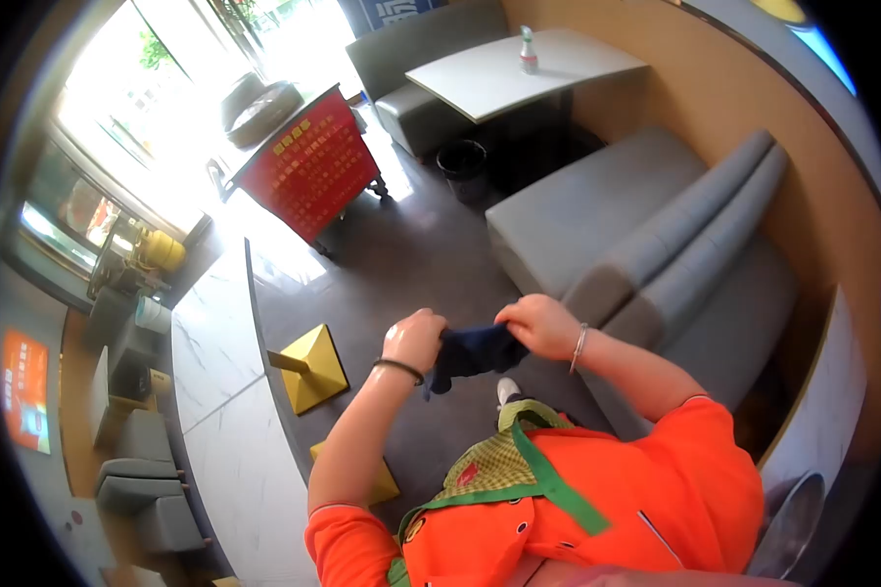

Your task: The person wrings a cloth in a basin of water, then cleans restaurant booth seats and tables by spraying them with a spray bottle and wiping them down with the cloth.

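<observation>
A dark blue cloth (475,354) is stretched between my two hands, held up in front of my body above the floor. Its left end is pinched in my left hand (415,340), the wrist of which wears a dark band. My right hand (540,326), with a light bracelet at the wrist, grips the other end. The cloth sags and bunches in the middle, and part of its edge is hidden behind my fingers. I wear an orange shirt and a checked apron (489,465) with green trim.
To my right stand grey bench seats (597,196). Ahead, a white table (568,73) holds a spray bottle (528,51), with a black bin (462,168) beside it. A cart with a red sign (308,161), a marble-patterned tabletop (230,391) and a yellow table base (315,367) lie leftward.
</observation>
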A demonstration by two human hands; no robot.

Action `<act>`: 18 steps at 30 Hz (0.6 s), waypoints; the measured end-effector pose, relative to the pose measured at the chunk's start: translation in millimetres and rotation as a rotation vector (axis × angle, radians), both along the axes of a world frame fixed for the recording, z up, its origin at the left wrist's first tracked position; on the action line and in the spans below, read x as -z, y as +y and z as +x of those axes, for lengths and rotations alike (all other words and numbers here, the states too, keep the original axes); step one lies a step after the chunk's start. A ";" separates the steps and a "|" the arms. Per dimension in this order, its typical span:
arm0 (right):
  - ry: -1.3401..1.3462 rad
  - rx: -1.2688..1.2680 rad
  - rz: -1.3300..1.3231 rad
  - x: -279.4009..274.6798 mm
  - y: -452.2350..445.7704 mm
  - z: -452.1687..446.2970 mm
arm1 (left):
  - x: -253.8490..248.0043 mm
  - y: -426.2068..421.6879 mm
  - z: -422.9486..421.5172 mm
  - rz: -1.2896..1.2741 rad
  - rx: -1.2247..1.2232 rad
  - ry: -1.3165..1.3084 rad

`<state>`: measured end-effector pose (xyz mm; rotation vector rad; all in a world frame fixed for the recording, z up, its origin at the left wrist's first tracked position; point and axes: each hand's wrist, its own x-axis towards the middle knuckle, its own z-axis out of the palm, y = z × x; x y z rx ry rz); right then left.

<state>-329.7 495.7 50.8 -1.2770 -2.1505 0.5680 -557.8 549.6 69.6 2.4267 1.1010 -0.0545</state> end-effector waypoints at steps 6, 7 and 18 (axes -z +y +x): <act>-0.044 -0.118 0.175 -23.1 143.1 -73.4 | 9.5 119.1 -51.8 0.502 -0.549 -0.087; 0.052 -0.160 0.104 -24.6 166.2 -81.6 | 18.2 143.3 -52.6 0.504 -0.551 -0.105; 1.760 0.375 -1.076 75.2 437.1 -100.3 | 98.7 416.7 34.8 -1.229 -0.506 -1.716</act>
